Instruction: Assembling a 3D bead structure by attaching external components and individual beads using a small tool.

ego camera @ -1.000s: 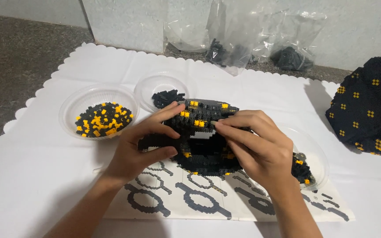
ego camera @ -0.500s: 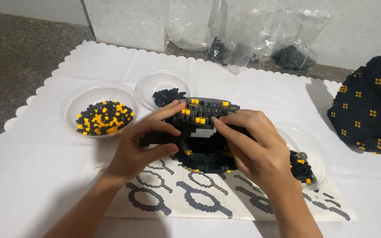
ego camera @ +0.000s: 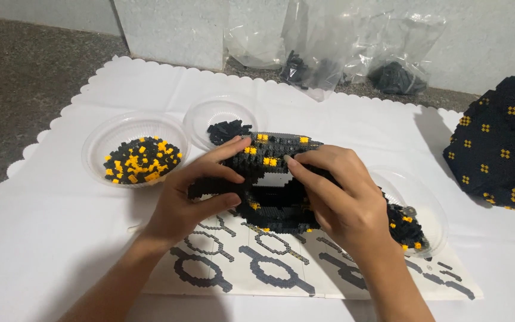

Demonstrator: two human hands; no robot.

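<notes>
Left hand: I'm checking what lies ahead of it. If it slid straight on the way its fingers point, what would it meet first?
The left hand points right, along the black and yellow brick model that it already grips. Straight on, its fingertips would probably meet the right hand fingers first, though depth is hard to judge.

Soft, even overhead light keeps the white cloth (ego camera: 61, 238) bright without glare, the hands cast faint shadows toward the viewer, and focus stays fairly sharp throughout.

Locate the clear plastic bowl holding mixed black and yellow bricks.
Head view, left side: the clear plastic bowl of black and yellow bricks sits on the white scalloped mat, beside the smaller clear bowl of black bricks, just beyond the left hand.
</notes>
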